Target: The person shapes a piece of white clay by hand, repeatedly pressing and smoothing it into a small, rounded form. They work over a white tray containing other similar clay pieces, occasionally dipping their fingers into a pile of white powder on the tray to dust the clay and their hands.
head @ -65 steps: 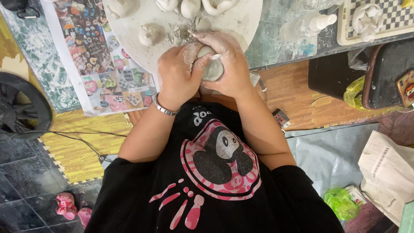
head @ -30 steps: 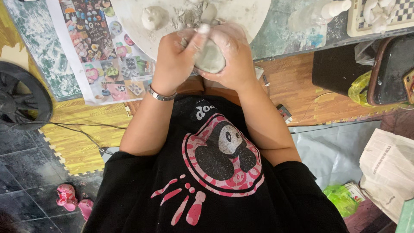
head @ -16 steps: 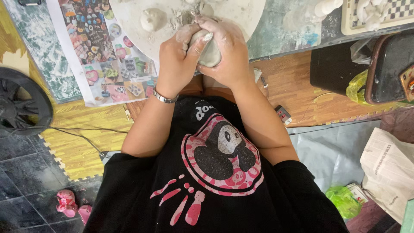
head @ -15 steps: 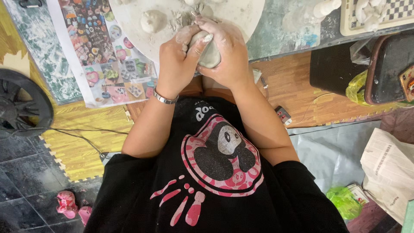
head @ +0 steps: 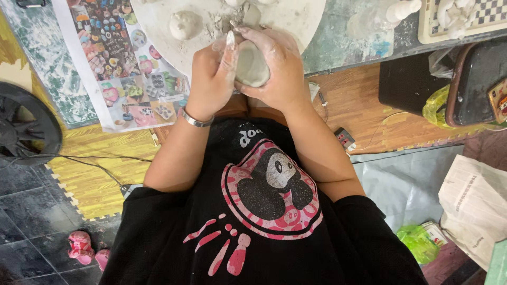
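1. Clay lump (head: 252,64) — grey, smooth, rounded — sits at the desk's (head: 348,45) near edge.
2. Left hand (head: 211,79) and right hand (head: 282,68), both clay-smeared, are cupped tightly around it.
3. Just beyond — a round white board (head: 296,16) carrying a clay ball (head: 185,24).

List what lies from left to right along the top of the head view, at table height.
Picture sheet → small clay ball → left hand → clay lump → right hand → chequered board.
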